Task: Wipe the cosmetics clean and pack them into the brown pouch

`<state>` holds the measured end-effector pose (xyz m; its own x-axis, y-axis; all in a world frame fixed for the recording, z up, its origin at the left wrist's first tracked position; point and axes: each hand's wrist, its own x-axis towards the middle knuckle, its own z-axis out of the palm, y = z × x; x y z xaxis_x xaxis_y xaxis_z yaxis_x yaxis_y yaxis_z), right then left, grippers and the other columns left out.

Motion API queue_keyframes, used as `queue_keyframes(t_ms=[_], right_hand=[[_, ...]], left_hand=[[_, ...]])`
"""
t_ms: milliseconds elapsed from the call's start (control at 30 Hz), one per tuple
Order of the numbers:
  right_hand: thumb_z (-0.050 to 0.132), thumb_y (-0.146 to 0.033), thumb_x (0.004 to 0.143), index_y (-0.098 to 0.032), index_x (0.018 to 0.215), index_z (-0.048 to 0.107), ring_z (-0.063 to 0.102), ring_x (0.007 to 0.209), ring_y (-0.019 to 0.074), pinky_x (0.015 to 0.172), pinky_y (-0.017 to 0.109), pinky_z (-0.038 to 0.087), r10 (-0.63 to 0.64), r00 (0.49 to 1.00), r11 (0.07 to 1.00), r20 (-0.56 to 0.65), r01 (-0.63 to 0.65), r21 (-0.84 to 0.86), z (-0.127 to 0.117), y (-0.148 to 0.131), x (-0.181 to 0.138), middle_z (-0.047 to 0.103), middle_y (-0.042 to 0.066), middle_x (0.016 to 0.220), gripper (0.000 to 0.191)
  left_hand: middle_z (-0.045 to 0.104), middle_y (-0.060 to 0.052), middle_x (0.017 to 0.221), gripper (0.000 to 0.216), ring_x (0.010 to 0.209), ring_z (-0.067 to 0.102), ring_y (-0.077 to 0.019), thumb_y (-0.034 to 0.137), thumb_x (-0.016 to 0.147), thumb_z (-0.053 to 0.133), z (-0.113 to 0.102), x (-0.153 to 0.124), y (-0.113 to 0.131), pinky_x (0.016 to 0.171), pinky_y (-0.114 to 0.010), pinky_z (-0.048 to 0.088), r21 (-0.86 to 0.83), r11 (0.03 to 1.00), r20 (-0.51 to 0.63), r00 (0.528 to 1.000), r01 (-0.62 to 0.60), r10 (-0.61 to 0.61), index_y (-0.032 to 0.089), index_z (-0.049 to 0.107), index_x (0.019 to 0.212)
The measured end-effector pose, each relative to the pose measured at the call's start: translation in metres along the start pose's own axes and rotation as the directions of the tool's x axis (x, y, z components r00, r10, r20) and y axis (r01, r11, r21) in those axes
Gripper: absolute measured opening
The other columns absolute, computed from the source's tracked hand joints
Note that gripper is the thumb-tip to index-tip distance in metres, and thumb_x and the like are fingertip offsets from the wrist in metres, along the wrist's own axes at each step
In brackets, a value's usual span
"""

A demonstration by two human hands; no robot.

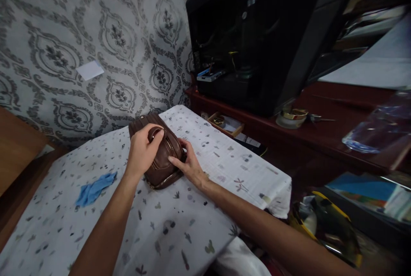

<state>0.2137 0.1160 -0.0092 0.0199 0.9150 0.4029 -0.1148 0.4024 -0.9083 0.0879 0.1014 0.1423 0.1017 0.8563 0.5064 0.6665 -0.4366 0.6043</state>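
Observation:
A brown leather bag (162, 165) with gold-toned zippers lies on the patterned white cloth (205, 207). My left hand (143, 149) is closed at the bag's upper left, its thumb and fingers around a short brown loop that looks like the handle. On the bag's right edge, my right hand (192, 165) grips with the thumb on the front face and the fingers around the side, partly hidden. To the left of the bag, a crumpled blue cloth (95, 189) rests apart from both hands.
A large black television (237, 45) stands on a dark red cabinet (321, 109) at the right. A small wooden drawer (236, 129) sticks out below it. The patterned grey wall (105, 40) rises behind the table. A black-and-yellow bag (334, 224) sits low at the right.

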Motion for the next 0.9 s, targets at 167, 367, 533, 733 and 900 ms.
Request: queue_keyframes(t_ms=[167, 367, 533, 733, 900], right_hand=[[0.073, -0.057, 0.078, -0.028, 0.138, 0.045, 0.048, 0.129, 0.0283, 0.108, 0.048, 0.043, -0.01, 1.0, 1.0, 0.001, 0.01, -0.003, 0.0, 0.001, -0.001, 0.053, 0.009, 0.136, 0.072], [0.074, -0.056, 0.077, -0.029, 0.137, 0.047, 0.048, 0.128, 0.0289, 0.108, 0.048, 0.043, -0.018, 1.0, 1.0, -0.007, 0.018, -0.006, 0.0, 0.0, 0.0, 0.054, 0.008, 0.134, 0.071], [0.075, -0.057, 0.076, -0.028, 0.136, 0.047, 0.048, 0.128, 0.0286, 0.109, 0.048, 0.042, -0.018, 1.0, 1.0, -0.008, 0.018, -0.005, 0.0, 0.001, 0.001, 0.054, 0.008, 0.132, 0.071], [0.074, -0.058, 0.077, -0.028, 0.137, 0.046, 0.048, 0.127, 0.0281, 0.11, 0.048, 0.041, -0.01, 1.0, 1.0, 0.003, 0.01, -0.027, -0.001, 0.001, 0.001, 0.054, 0.008, 0.133, 0.073], [0.074, -0.056, 0.077, -0.029, 0.138, 0.046, 0.048, 0.128, 0.0284, 0.11, 0.049, 0.042, -0.015, 1.0, 0.999, -0.001, 0.015, -0.029, -0.002, 0.0, 0.0, 0.055, 0.008, 0.133, 0.072]], left_hand=[[0.072, -0.002, 0.088, 0.02, 0.085, 0.066, -0.0197, 0.035, 0.084, 0.062, 0.001, -0.001, -0.009, 0.079, -0.028, 0.05, -0.238, 0.967, 0.014, 0.996, 0.094, -0.094, 0.019, 0.068, 0.093], [0.073, -0.005, 0.098, 0.016, 0.094, 0.068, -0.021, 0.033, 0.087, 0.06, -0.001, -0.009, -0.007, 0.091, -0.032, 0.049, -0.238, 0.97, 0.051, 0.998, 0.038, -0.027, 0.019, 0.067, 0.093], [0.073, -0.006, 0.103, 0.018, 0.1, 0.066, -0.0226, 0.034, 0.091, 0.056, -0.005, -0.016, -0.005, 0.095, -0.034, 0.047, -0.124, 0.992, 0.096, 0.995, -0.023, 0.035, 0.021, 0.069, 0.094], [0.072, -0.007, 0.107, 0.023, 0.108, 0.064, -0.0245, 0.037, 0.095, 0.052, -0.007, -0.025, -0.005, 0.099, -0.037, 0.046, -0.003, 0.995, 0.155, 0.983, -0.101, 0.1, 0.023, 0.069, 0.1], [0.068, -0.008, 0.115, 0.023, 0.114, 0.06, -0.0266, 0.033, 0.093, 0.055, -0.001, -0.039, -0.009, 0.1, -0.042, 0.046, 0.227, 0.963, -0.023, 0.987, -0.149, 0.158, 0.023, 0.064, 0.111]])
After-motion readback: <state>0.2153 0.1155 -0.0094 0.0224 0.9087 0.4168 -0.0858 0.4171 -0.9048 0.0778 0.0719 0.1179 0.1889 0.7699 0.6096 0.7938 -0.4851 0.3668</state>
